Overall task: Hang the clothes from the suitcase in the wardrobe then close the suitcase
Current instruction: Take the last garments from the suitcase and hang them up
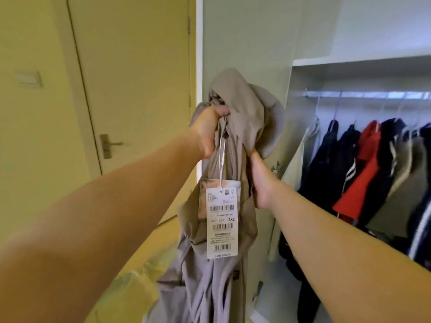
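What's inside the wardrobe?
In the wardrobe, dark, red and pale jackets hang from the rail. The right arm hides their lower parts.

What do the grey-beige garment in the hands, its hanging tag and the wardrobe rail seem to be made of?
The grey-beige garment looks like thin, smooth synthetic cloth, matte: it drapes in soft folds. The hanging tag seems stiff white card, flat, printed with barcodes. The wardrobe rail is probably metal: it shines with bright reflections.
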`<move>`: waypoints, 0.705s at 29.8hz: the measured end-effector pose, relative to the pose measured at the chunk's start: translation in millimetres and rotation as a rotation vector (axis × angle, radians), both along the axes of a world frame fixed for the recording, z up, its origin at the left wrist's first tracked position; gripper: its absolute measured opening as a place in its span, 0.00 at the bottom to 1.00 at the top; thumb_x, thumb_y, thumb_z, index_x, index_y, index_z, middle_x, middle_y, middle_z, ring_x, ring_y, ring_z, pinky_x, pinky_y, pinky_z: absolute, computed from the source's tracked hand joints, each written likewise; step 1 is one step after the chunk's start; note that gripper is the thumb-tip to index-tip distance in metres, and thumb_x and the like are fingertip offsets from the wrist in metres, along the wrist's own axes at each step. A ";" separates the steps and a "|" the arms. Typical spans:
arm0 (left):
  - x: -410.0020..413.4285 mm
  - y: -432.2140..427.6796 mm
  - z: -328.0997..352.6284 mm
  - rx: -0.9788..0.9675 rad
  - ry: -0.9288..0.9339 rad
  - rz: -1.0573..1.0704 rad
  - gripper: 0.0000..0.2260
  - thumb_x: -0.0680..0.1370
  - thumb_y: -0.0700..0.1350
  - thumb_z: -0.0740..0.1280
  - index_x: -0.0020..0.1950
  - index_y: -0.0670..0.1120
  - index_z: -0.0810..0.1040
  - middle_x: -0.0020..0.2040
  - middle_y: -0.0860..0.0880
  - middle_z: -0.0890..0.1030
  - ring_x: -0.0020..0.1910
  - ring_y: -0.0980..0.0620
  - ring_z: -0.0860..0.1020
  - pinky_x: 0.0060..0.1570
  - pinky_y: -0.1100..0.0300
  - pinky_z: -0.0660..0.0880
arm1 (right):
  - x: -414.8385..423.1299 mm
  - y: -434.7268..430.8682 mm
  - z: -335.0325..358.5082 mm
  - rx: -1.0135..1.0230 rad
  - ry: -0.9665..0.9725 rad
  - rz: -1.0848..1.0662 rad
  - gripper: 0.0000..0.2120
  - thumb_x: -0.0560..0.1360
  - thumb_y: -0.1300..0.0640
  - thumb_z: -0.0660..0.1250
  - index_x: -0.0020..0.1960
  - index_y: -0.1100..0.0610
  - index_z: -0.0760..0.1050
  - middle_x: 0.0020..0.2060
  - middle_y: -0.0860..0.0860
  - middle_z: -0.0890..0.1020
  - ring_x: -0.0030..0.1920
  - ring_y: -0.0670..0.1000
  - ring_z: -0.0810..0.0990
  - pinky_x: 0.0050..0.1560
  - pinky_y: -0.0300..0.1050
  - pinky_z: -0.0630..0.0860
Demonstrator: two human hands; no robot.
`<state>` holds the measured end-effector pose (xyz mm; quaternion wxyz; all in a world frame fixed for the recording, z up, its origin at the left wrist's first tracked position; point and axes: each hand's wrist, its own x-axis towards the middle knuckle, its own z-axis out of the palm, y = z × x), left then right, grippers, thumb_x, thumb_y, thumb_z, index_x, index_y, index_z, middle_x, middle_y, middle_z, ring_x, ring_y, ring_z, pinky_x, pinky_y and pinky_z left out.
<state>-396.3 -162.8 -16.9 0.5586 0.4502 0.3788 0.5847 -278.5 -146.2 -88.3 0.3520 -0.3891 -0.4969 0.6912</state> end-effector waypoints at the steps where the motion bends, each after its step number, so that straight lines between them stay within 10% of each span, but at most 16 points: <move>1: 13.1 2.9 1.7 0.009 -0.023 -0.041 0.21 0.77 0.42 0.56 0.30 0.40 0.83 0.33 0.44 0.82 0.31 0.48 0.81 0.36 0.61 0.79 | 13.3 -3.8 1.8 0.014 -0.019 -0.036 0.29 0.72 0.29 0.55 0.47 0.53 0.79 0.44 0.54 0.84 0.42 0.52 0.81 0.40 0.45 0.76; 8: 88.6 25.1 1.6 0.034 -0.233 -0.085 0.18 0.80 0.44 0.54 0.40 0.40 0.81 0.37 0.42 0.82 0.37 0.45 0.81 0.46 0.54 0.77 | 95.6 -17.5 3.5 0.122 0.191 -0.224 0.24 0.73 0.35 0.58 0.63 0.46 0.72 0.57 0.49 0.79 0.56 0.48 0.78 0.54 0.48 0.74; 14: 179.8 37.1 2.6 -0.054 -0.325 -0.180 0.15 0.79 0.41 0.53 0.52 0.37 0.77 0.42 0.41 0.82 0.46 0.43 0.78 0.49 0.55 0.77 | 186.9 -29.0 3.0 0.180 -0.073 -0.411 0.08 0.75 0.51 0.66 0.51 0.53 0.78 0.48 0.53 0.83 0.47 0.52 0.81 0.51 0.48 0.77; 18: 225.2 31.7 2.6 -0.088 -0.125 -0.269 0.16 0.81 0.45 0.57 0.62 0.37 0.75 0.54 0.41 0.82 0.50 0.43 0.79 0.48 0.52 0.76 | 234.7 -40.4 13.0 0.264 -0.124 -0.703 0.14 0.78 0.51 0.63 0.59 0.56 0.76 0.53 0.54 0.81 0.50 0.54 0.79 0.57 0.50 0.75; 21: 252.4 31.0 -0.4 -0.180 0.069 -0.344 0.12 0.79 0.48 0.61 0.54 0.41 0.78 0.42 0.43 0.81 0.41 0.45 0.78 0.38 0.54 0.74 | 275.0 -48.8 12.2 0.298 -0.229 -0.884 0.17 0.80 0.51 0.59 0.62 0.60 0.75 0.53 0.56 0.78 0.52 0.57 0.77 0.56 0.49 0.73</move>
